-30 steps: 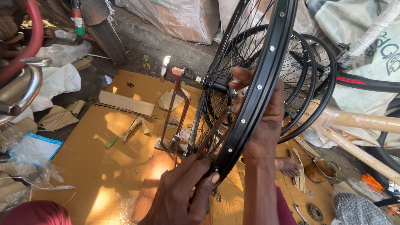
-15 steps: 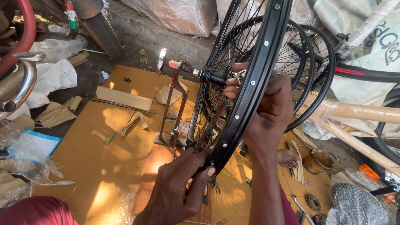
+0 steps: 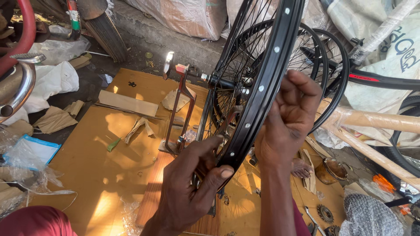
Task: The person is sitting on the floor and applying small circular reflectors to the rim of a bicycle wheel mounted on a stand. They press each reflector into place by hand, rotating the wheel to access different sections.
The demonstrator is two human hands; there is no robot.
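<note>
Wheel rim [image 3: 267, 83], black and upright on a truing stand [image 3: 179, 109], rises away between my hands. My left hand [image 3: 192, 183] pinches its lower edge; my right hand [image 3: 288, 118] curls around spokes higher up.

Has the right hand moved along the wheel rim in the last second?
Yes. The right hand sits lower on the black rim, farther below the axle.
</note>
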